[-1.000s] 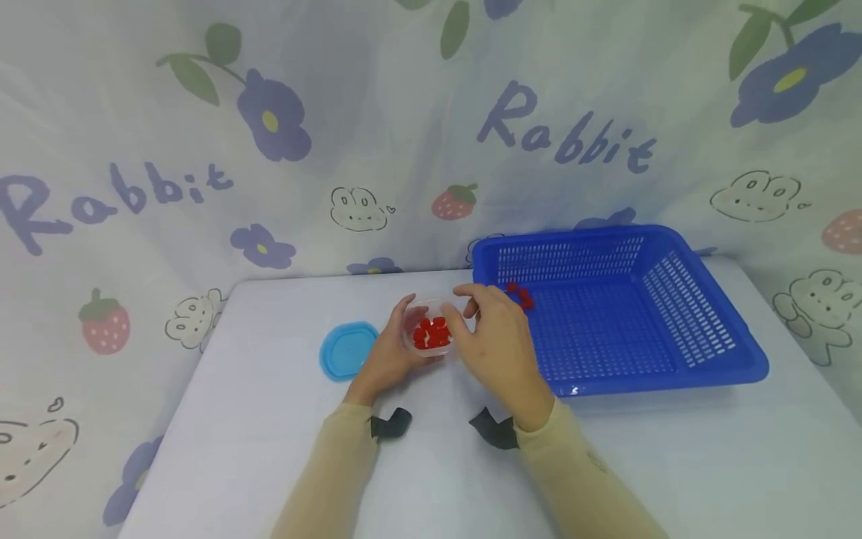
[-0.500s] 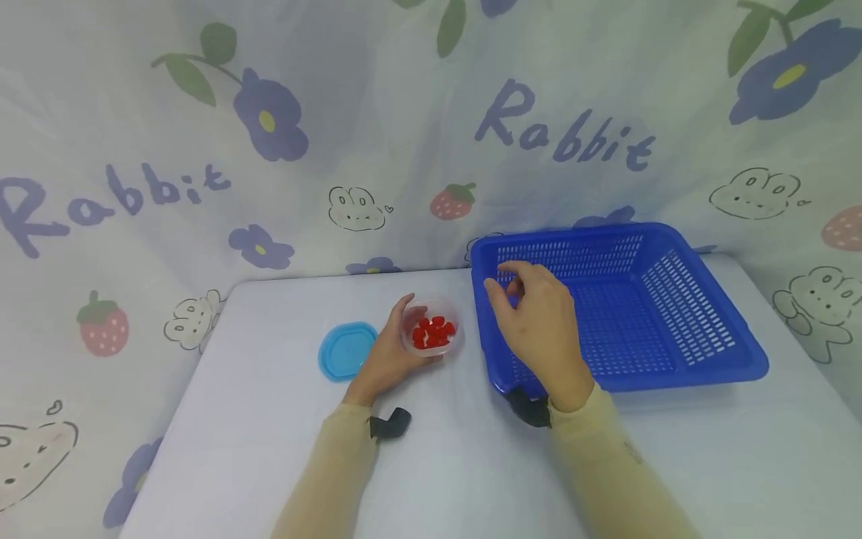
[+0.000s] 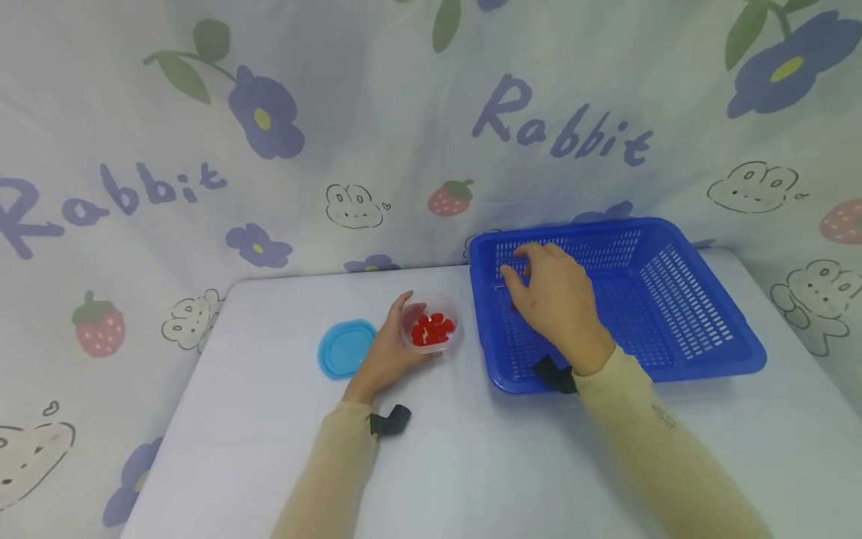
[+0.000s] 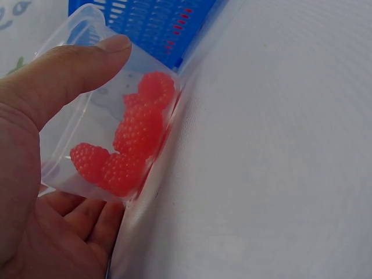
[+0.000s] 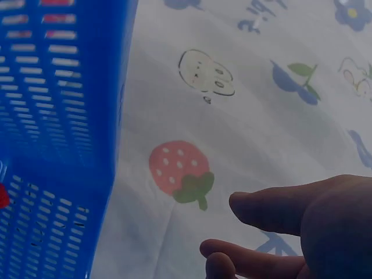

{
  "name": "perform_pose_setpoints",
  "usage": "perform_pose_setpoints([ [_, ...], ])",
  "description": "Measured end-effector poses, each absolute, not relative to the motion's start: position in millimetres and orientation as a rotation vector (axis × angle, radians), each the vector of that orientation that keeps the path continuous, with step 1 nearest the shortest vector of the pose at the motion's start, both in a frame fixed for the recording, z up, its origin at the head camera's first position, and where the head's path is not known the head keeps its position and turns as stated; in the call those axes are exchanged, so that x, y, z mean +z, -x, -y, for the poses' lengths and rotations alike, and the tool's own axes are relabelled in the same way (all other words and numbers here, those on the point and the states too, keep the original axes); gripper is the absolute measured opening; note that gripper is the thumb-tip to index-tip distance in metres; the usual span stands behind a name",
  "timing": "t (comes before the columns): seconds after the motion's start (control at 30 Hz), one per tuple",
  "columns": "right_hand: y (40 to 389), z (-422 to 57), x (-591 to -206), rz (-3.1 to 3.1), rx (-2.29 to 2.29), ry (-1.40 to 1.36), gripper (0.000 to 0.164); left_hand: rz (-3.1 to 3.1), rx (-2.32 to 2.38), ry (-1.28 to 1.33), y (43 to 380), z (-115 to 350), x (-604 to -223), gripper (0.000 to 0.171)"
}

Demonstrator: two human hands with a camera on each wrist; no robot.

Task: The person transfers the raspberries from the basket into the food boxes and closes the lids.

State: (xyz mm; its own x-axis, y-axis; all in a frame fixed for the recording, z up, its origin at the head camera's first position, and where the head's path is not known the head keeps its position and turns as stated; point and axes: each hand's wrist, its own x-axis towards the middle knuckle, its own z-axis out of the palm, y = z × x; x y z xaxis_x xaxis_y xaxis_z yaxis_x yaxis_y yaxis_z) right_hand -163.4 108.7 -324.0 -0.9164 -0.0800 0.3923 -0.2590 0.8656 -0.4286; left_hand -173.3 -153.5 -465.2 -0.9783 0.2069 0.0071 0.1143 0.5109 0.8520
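Observation:
My left hand (image 3: pixel 389 358) grips a small clear plastic tub (image 3: pixel 458 329) from its left side, thumb along the near wall in the left wrist view. Several red raspberries (image 4: pixel 139 128) lie in the bottom of the tub. Over the left part of the blue plastic basket (image 3: pixel 730 322) hovers my right hand (image 3: pixel 557 303), thumb and fingers apart with nothing between them, as the right wrist view shows. A bit of red (image 5: pixel 3 196) shows inside the basket; my right hand mostly hides what lies there in the head view.
A light blue lid (image 3: pixel 346 349) lies on the white table (image 3: pixel 269 434), left of the tub. Behind the table hangs a patterned cloth (image 3: pixel 397 112). The basket's raised walls stand to the right of the tub.
My right hand has moved right and away from the tub, to above the basket. The left hand and the tub have stayed in place.

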Motion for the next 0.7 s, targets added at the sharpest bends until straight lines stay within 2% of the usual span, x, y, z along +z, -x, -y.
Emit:
perform_pose_setpoints([
  [0.3, 178.2, -115.3, -322.4, 2.86, 0.538, -0.288, 0.039, -2.652, 1.462, -0.268, 173.7, 153.9, -465.7, 0.106],
  [0.7, 210.0, -124.9, -341.0, 3.139, 0.479, -0.528, 0.038, -2.644, 1.462, -0.284, 174.3, 155.0, -468.3, 0.107],
])
